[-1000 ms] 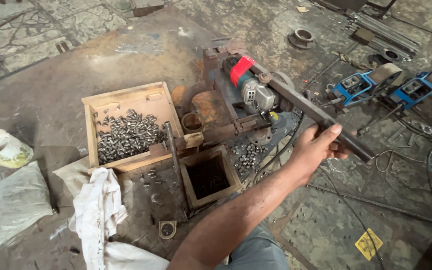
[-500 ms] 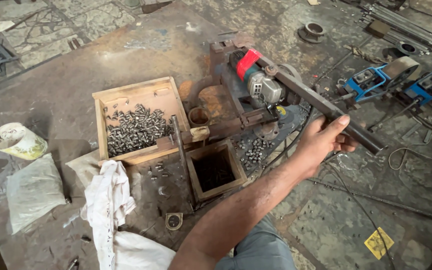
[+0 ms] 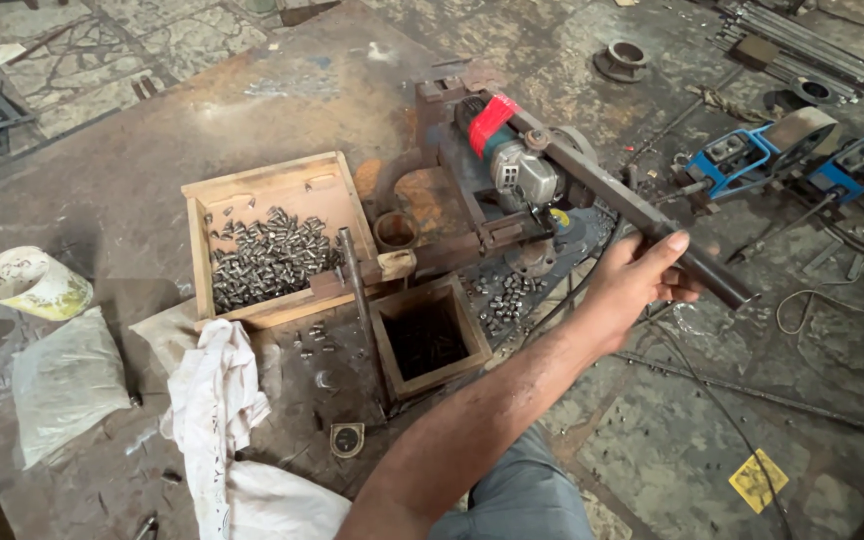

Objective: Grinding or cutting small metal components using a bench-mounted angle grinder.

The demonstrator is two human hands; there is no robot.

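Observation:
My right hand (image 3: 639, 283) grips the long dark metal lever handle (image 3: 642, 218) of a cutting machine. The lever slants down from a grinder with a red and grey body (image 3: 505, 148) mounted on a rusty frame. A thin steel rod (image 3: 354, 280) lies in the machine's vice beside a wooden block. Left of it stands a wooden box (image 3: 252, 190) with several short cut metal pieces. A smaller dark wooden box (image 3: 428, 340) sits just below the vice. My left hand is out of view.
A white cloth (image 3: 220, 400) lies at the lower left, with a grey sack (image 3: 64, 382) and a pale cup (image 3: 32, 284) farther left. Blue machines (image 3: 752, 158) stand at the right, with cables on the floor. A yellow scrap (image 3: 758, 480) lies at the lower right.
My right hand stays on the lever. The camera view has shifted, so the machine and boxes sit more to the right and lower in the picture.

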